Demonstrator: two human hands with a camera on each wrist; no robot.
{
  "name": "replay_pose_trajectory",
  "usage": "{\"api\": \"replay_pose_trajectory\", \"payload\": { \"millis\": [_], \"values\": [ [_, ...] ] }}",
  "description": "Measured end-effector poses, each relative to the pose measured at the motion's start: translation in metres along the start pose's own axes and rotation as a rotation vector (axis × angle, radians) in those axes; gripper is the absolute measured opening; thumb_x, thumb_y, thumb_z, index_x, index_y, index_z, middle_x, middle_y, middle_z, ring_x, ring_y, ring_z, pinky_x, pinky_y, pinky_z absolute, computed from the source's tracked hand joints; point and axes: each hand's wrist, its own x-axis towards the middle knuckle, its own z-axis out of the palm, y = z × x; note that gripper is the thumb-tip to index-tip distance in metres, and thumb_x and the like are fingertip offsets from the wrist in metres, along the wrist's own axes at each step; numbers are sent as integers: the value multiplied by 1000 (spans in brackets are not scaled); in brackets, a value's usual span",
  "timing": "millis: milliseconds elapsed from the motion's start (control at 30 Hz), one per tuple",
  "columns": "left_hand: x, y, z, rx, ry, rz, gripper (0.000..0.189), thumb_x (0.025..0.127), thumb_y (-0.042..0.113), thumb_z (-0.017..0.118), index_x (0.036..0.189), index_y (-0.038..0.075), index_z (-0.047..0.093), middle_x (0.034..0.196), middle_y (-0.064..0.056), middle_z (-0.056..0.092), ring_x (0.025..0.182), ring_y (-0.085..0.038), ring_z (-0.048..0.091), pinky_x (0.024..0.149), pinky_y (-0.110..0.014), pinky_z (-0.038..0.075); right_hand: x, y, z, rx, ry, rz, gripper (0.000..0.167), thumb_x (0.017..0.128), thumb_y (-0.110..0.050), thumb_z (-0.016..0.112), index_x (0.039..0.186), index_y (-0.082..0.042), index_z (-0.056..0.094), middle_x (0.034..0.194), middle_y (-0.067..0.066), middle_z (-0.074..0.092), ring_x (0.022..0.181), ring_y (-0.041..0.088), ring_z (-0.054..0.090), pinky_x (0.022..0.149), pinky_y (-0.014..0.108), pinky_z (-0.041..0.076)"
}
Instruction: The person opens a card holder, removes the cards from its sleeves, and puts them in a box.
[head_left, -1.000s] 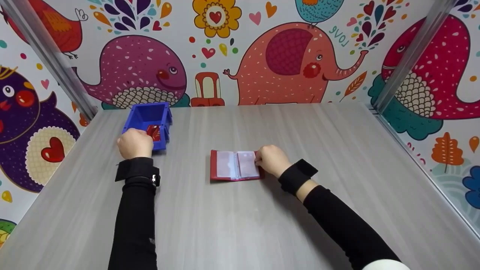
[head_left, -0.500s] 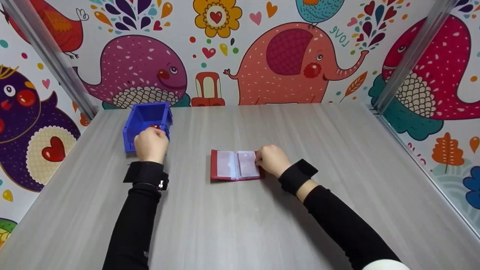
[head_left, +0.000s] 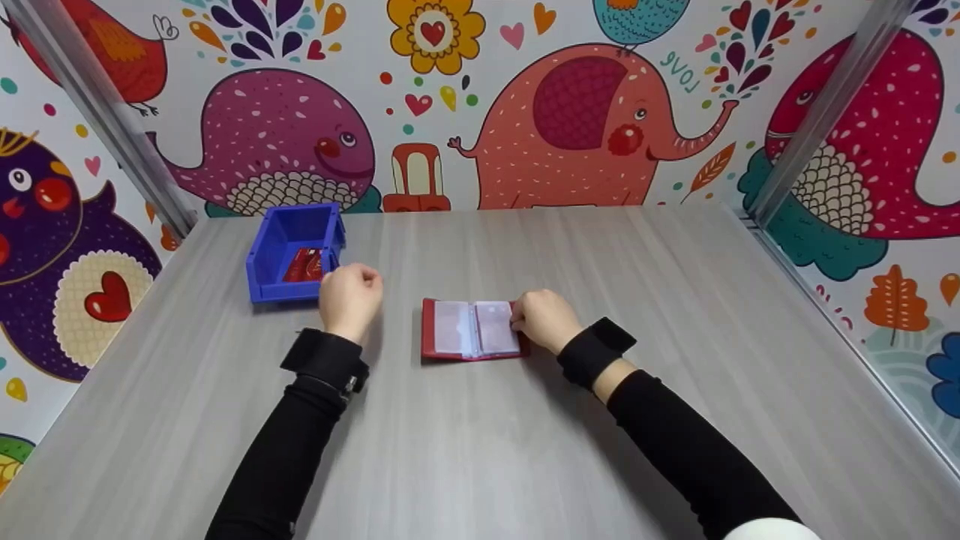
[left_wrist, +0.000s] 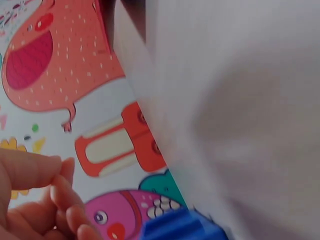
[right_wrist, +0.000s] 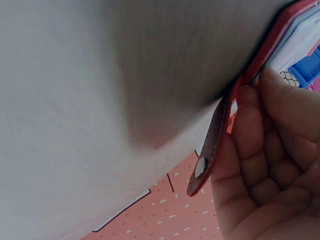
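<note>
A small red card holder [head_left: 453, 330] lies spread on the table, with clear plastic sleeves on both sides. My right hand [head_left: 546, 321] pinches its right edge between thumb and fingers. Close up in the right wrist view, the holder's strap [right_wrist: 212, 142] with a metal snap sticks out beside those fingers. My left hand [head_left: 349, 301] is just right of the blue bin [head_left: 285, 292], fingers curled and thumb tip against the index finger. In the left wrist view, nothing shows between these fingertips [left_wrist: 65, 167]. Red cards [head_left: 303, 265] lie inside the bin.
The grey wood-grain table [head_left: 480, 450] carries the bin at the back left. Behind it rises a wall [head_left: 435, 172] printed with cartoon animals. Metal posts [head_left: 817, 112] stand at the back corners.
My left hand has come from the left front of the bin, across its front, to its right side, uncovering the red cards. The right hand and card holder have stayed in place.
</note>
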Motion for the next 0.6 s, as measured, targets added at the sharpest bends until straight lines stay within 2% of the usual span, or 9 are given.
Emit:
{"api": "replay_pose_trajectory", "payload": {
  "millis": [400, 600],
  "values": [
    [-19, 28, 17, -8, -159, 41, 12, 83, 12, 71, 85, 2, 77, 84, -12, 73, 84, -37, 65, 80, -46, 48, 0, -1, -1, -24, -5, -5, 5, 78, -3, 80, 74, -5, 76, 81, 8, 72, 76, 27, 67, 73, 42, 53],
    [-29, 35, 26, -12, -210, 63, 10, 82, 12, 71, 80, 5, 77, 82, -9, 73, 82, -35, 65, 78, -45, 48, 0, -1, -2, -8, -16, 12, 6, 78, -3, 80, 74, -4, 76, 82, 7, 73, 76, 27, 67, 73, 42, 53]
  ]
}}
